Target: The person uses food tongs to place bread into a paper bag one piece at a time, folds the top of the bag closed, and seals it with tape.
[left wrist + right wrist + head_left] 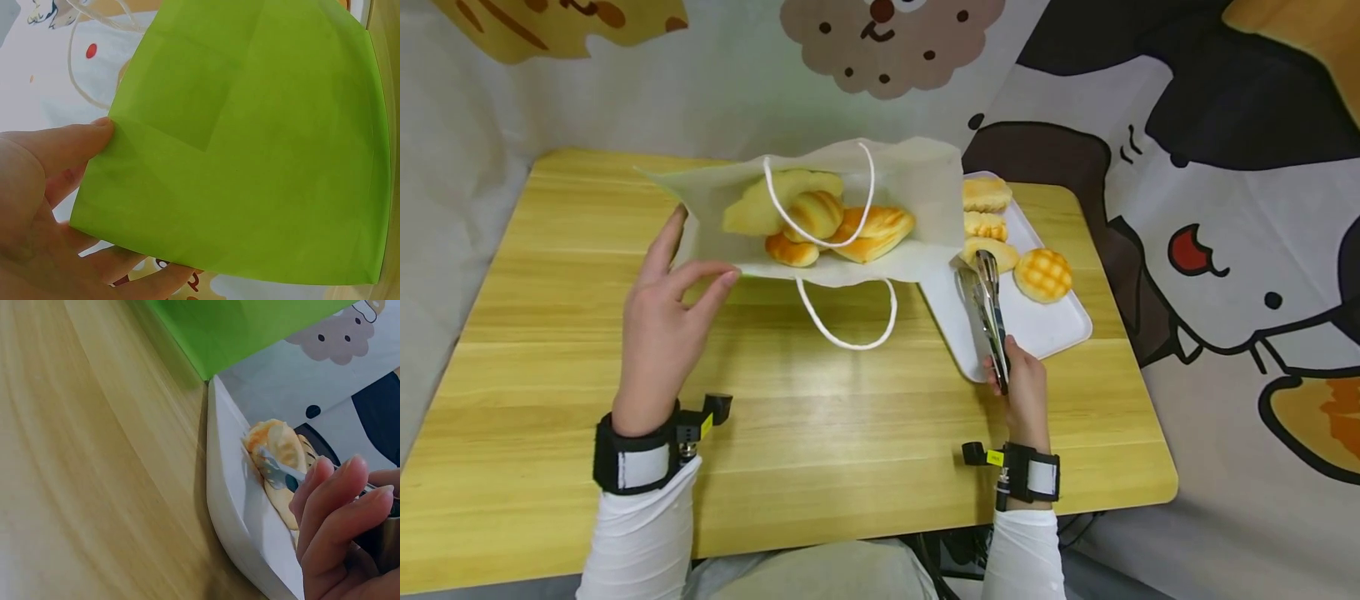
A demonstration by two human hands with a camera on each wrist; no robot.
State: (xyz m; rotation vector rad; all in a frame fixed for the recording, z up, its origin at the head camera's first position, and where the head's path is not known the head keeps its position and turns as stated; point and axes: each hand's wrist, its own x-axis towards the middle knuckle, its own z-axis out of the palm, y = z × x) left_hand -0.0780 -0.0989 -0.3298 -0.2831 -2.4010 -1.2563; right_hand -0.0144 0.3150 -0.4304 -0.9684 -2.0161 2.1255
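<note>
- the left hand [658, 325] has its thumb and forefinger pinching the left near corner of the paper bag [932, 217]; the left wrist view shows its other fingers spread beyond the bag's green side.
- the bag is at the middle of the far half of the table [850, 442], left of the tray [1045, 325], its white-lined mouth turned toward the person.
- the far handle [872, 200] hangs across the mouth; the near handle [850, 343] droops on the near side.
- inside lie a pale yellow bread [752, 208], a striped roll [815, 212], a golden bread [883, 232] and a small browned piece [790, 252].
- the right hand [1026, 387] has its fingers curled round the metal tongs [992, 317].
- the tongs' tips reach a pale long bread [992, 252] on the tray; whether they clamp it, i cannot tell.
- two ridged breads [987, 194] lie on the tray's far side, and a cross-hatched bun [1043, 275] sits right of the tongs.
- each wrist wears a black band [1041, 477].
- a cartoon-printed cloth [730, 92] hangs beyond the table.
</note>
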